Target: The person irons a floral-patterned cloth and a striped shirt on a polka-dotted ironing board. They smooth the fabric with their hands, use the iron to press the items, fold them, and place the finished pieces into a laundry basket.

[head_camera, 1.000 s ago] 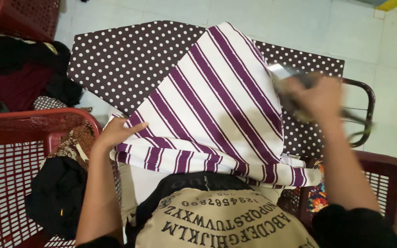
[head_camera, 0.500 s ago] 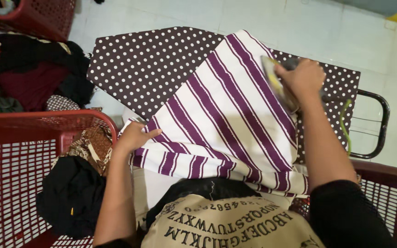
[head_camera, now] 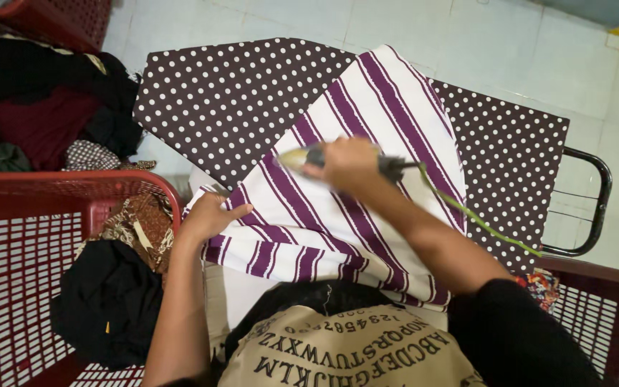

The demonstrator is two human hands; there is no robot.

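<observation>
A polka-dot ironing board (head_camera: 238,100) is standing across a pale tiled floor (head_camera: 539,50), flanked by two red baskets, the left basket (head_camera: 16,236) holding dark clothes (head_camera: 109,301) and the right basket (head_camera: 610,301) showing only its rim and mesh. A white cloth with purple stripes (head_camera: 395,115) is lying slantwise over the board, its lower edge hanging off the near side toward the person. More dark laundry (head_camera: 44,107) is heaped on the floor at upper left. The person's right hand (head_camera: 349,163) is closing around the handle of an iron (head_camera: 302,158), which is resting on the middle of the cloth, blurred by motion, while a green cord (head_camera: 481,222) is trailing from it across the cloth and board toward the right basket. The left hand (head_camera: 209,215) is lying open and flat, pinning the cloth's near left corner at the board's edge. The risks, as judged from this view: the cord could drag the fabric into a crease or catch on the board's metal rest (head_camera: 596,208); the iron appears to be pointing toward the pinning fingers, which could be burned; the overhanging cloth could slide off if the left hand lifts.
</observation>
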